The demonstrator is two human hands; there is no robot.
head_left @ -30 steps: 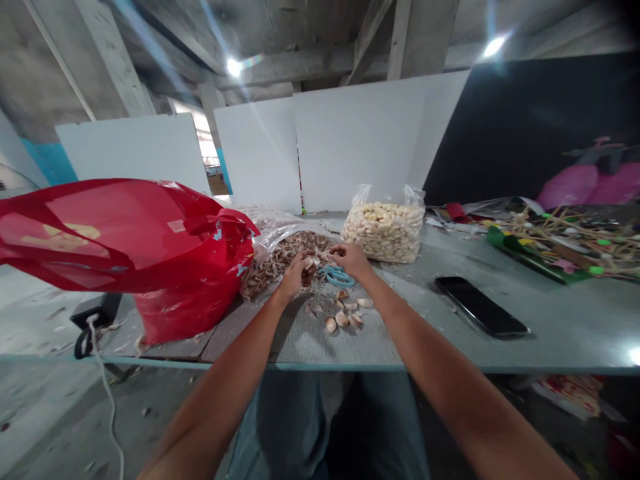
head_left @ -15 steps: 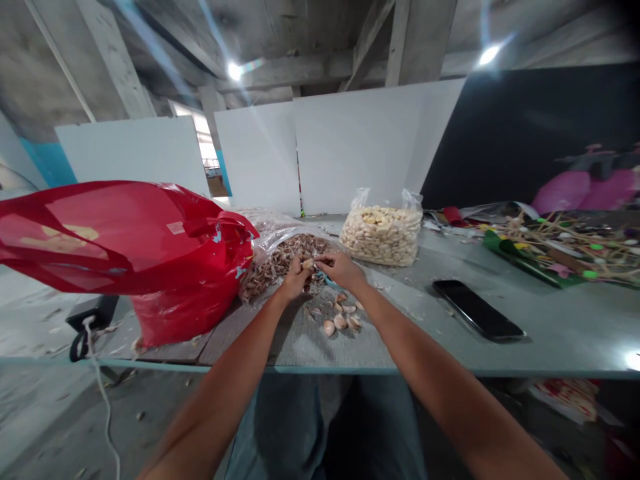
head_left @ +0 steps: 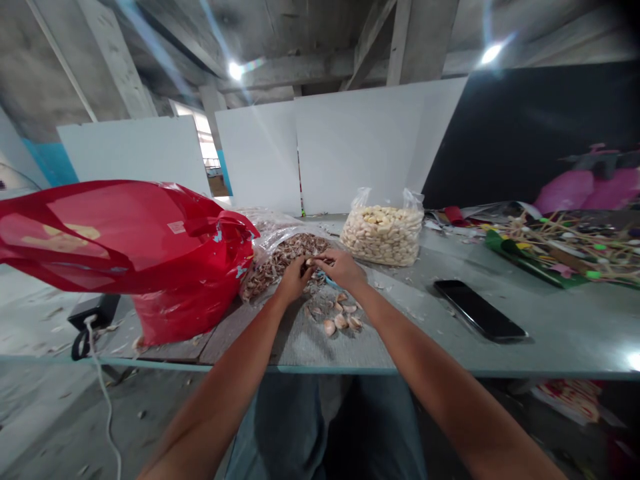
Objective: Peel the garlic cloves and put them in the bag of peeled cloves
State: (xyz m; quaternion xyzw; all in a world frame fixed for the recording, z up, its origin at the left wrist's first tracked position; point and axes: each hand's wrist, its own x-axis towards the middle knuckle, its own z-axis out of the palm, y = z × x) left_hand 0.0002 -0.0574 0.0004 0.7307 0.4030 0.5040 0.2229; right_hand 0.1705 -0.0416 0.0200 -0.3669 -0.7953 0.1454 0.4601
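Pinching 1 garlic clove [head_left: 311, 262] between them, left hand [head_left: 294, 278] and right hand [head_left: 341, 267] met, both closed on it, over bag of unpeeled cloves [head_left: 280, 257] on desk [head_left: 550, 333]; bag of peeled cloves [head_left: 384, 233] just behind.

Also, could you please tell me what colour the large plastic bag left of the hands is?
The bag is glossy red, clearest in the head view.

The red bag [head_left: 150, 247] was glossy, crinkled plastic, and the clear bag [head_left: 384, 230] was thin, shiny film. The grey table [head_left: 550, 337] looked matt and rough. The black phone [head_left: 480, 310] was smooth and glassy. The garlic cloves [head_left: 341, 322] wore dry, papery skins.
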